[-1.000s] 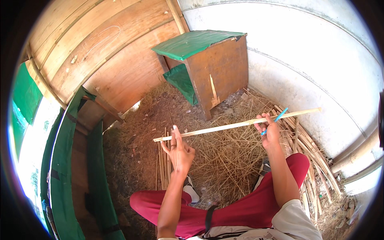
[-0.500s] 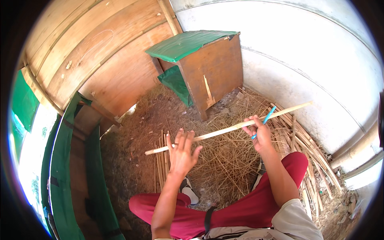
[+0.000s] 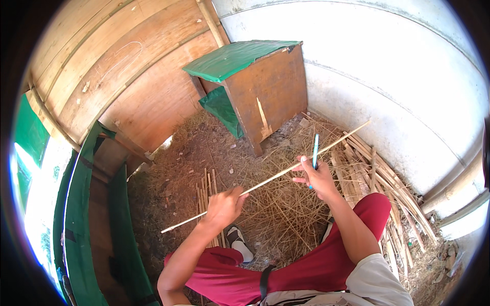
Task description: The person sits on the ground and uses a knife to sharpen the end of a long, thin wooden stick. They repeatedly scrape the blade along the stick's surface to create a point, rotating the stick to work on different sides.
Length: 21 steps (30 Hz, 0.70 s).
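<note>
A long, pale bamboo strip (image 3: 275, 176) slants across in front of me, its left end low and its right end raised toward the white wall. My left hand (image 3: 223, 208) is closed around the strip left of its middle. My right hand (image 3: 317, 177) pinches it farther right, some fingers spread. A slim blue pen-like stick (image 3: 315, 148) is also held in that hand, pointing upward and crossing the strip. Below lies a heap of thin straw-coloured shavings (image 3: 286, 214).
Bamboo strips (image 3: 393, 178) are piled along the right wall. A smaller bundle of strips (image 3: 205, 191) lies by my left foot. A wooden cabinet (image 3: 273, 94) with a green top stands ahead. Green-covered shelving (image 3: 76, 214) runs along the left.
The strip has shifted left and tilted more steeply, turning its narrow edge up. My left hand has closed around it. My right hand has moved left, and the blue stick now stands more upright.
</note>
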Available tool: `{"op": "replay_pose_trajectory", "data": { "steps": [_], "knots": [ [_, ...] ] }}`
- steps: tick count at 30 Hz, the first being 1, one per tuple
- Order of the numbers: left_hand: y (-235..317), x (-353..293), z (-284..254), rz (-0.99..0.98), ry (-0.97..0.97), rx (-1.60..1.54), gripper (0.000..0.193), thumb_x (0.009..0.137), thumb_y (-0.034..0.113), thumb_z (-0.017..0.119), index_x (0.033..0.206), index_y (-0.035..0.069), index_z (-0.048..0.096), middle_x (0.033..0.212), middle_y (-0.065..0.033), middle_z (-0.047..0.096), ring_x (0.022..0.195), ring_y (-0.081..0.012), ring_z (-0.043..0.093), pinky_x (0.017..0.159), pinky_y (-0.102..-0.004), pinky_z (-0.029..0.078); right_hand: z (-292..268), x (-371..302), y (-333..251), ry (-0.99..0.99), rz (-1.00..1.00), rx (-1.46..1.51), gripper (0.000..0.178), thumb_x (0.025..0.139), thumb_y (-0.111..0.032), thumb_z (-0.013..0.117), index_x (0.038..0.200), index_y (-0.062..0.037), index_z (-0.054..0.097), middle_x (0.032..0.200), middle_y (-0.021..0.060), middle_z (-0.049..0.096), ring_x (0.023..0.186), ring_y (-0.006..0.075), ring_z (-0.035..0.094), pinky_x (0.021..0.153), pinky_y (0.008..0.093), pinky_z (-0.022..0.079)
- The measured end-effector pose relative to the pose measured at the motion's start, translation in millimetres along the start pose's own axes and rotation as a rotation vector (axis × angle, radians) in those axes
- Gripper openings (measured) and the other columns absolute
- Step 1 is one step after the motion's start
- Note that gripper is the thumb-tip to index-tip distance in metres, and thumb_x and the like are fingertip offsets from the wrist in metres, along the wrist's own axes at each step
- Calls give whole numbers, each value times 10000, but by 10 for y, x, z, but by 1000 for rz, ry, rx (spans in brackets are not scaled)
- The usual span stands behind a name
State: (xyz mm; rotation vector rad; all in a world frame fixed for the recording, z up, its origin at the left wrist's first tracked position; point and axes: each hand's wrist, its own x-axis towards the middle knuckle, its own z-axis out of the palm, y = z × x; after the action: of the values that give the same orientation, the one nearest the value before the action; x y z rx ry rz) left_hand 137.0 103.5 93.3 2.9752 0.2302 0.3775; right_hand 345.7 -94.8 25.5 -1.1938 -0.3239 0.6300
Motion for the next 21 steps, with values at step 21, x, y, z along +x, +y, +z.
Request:
{"op": "replay_pose_trajectory", "data": {
  "steps": [21],
  "knots": [
    [359, -1409, 34, -851, -231, -1217, 344, 1065, 293, 479, 1005, -19, 613, 574, 20, 475, 448, -40, 378, 404, -226, 299, 259, -369, 298, -122, -367, -733, 326, 1044, -287, 469, 1159, -35, 642, 640, 97, 590, 569, 253, 602, 558, 404, 454]
  ]
}}
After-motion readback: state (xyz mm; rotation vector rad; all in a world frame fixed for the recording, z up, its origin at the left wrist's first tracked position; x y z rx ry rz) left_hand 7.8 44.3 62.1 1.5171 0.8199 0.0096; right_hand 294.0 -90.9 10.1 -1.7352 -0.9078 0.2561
